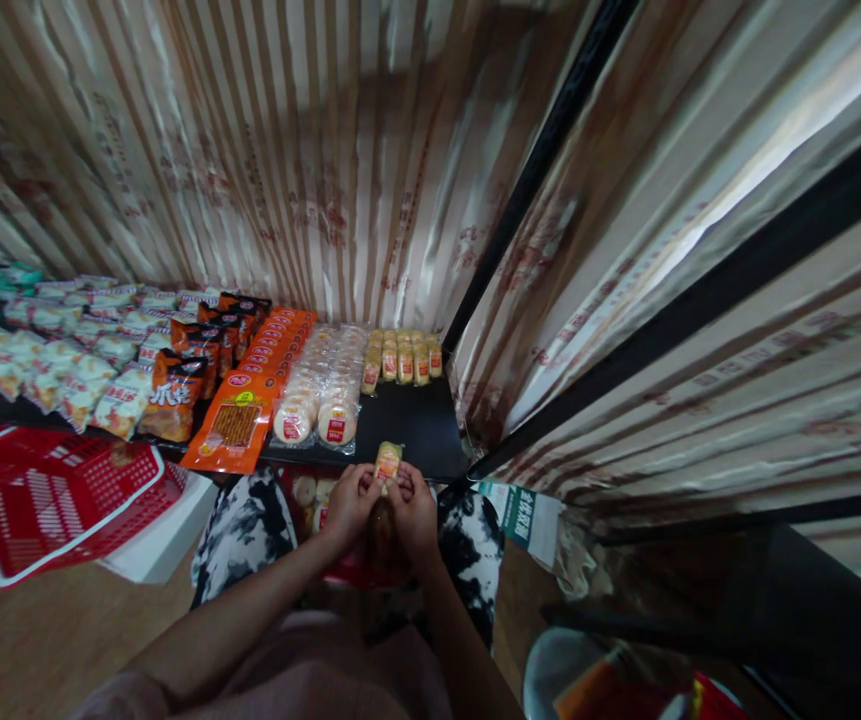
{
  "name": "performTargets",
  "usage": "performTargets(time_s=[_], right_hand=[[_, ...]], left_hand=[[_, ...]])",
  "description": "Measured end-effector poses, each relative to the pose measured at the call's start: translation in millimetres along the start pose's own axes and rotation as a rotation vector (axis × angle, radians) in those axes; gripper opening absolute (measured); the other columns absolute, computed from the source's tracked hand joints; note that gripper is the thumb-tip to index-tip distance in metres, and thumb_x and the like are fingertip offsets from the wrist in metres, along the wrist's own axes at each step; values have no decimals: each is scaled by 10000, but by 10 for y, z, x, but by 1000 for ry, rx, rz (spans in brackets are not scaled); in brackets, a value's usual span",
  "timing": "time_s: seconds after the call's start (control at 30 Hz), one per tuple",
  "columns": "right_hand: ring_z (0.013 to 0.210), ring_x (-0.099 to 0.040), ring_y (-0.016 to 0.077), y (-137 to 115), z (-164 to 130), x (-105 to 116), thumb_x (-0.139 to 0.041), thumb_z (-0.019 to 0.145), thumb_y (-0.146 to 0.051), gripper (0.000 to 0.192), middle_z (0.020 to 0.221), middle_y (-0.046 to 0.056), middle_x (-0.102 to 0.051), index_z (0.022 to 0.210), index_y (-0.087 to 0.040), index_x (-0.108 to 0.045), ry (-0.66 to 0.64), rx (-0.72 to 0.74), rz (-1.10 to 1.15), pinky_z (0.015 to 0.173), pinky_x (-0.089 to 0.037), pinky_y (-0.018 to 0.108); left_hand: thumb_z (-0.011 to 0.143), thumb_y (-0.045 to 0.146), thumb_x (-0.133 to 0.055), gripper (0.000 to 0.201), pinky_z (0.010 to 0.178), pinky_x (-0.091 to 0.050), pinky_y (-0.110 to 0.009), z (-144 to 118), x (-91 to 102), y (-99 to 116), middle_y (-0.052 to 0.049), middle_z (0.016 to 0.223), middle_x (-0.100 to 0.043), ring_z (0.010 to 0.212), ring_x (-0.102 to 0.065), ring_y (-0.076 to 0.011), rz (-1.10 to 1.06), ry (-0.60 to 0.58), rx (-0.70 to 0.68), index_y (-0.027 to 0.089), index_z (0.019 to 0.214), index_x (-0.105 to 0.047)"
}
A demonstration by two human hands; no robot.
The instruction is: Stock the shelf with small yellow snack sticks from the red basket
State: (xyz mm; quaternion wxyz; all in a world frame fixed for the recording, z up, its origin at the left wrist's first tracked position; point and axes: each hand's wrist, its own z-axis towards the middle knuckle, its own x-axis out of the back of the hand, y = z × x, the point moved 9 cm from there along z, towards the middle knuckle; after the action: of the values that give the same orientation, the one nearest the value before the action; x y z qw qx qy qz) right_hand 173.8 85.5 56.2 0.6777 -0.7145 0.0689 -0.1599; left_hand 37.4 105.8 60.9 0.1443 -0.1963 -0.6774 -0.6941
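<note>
Between both hands is a small yellow snack packet (388,458) with a red label, held upright at the front edge of the black shelf (422,425). My left hand (350,500) pinches its lower left side. On the lower right, the fingers of my right hand (413,508) are closed on the same packet. Rows of matching yellow packets (405,358) stand at the back right of the shelf. Left of them lie two rows of clear-wrapped round white biscuits (338,420). Under my hands, between the knees, more round packets (304,490) show in part inside a red container.
Orange snack bags (231,425), brown-orange bags (175,390) and white bags (122,400) fill the shelf leftward. A red basket (70,500) sits at lower left. Striped sheeting (325,150) hangs behind, with a black post (527,210) at right. A pale bucket (550,665) stands lower right.
</note>
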Motion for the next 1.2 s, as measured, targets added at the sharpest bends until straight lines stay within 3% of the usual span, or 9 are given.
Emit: performTargets(time_s=[0.27,0.47,0.6,0.93,1.1,1.2], right_hand=[[765,-596,171,-111,183,40,-570,729,-309,235,935,59,-603,941,-210,-597,21,72,-150,676,-493,277],[601,-545,131,-267,278,108,-560,730,-301,250,849,33,-564,956,-214,-624,112,97,-356,629,-470,269],[563,-565,110,-282,340,81,-512,751,-292,302,924,43,-566,1024,-196,-598,104,122,-360,614,-484,266],[735,-638,144,-144,488,-52,-456,787,-273,374,1060,104,-573,1134,-156,-529,44,181,-291,736,-515,290],[765,-654,149,-154,571,-83,-449,772,-257,413,1096,131,-563,1159,-133,-521,80,184,-279,752,-518,276],[792,-654,154,-127,646,-107,-445,773,-273,433,1118,138,-564,1177,-132,-510,95,183,-254,742,-522,272]], left_hand=[[811,352,-496,250,703,-429,-239,179,-18,3,-21,841,-606,768,-568,-143,66,33,10,200,967,-618],[829,246,-452,233,775,-427,-262,314,-45,105,-44,889,-609,834,-567,-158,133,30,-2,177,989,-607],[827,192,-431,257,815,-433,-265,398,-126,136,-62,936,-592,858,-559,-151,125,-1,0,157,1032,-582],[838,221,-390,334,930,-395,-307,543,-152,136,-110,1079,-571,1032,-524,-186,103,26,85,134,1116,-552],[846,233,-366,442,987,-350,-302,616,-195,128,-150,1204,-522,1125,-489,-187,35,34,136,81,1257,-425],[847,231,-363,430,997,-343,-319,663,-225,125,-151,1219,-525,1133,-493,-187,-24,57,144,82,1245,-427]])
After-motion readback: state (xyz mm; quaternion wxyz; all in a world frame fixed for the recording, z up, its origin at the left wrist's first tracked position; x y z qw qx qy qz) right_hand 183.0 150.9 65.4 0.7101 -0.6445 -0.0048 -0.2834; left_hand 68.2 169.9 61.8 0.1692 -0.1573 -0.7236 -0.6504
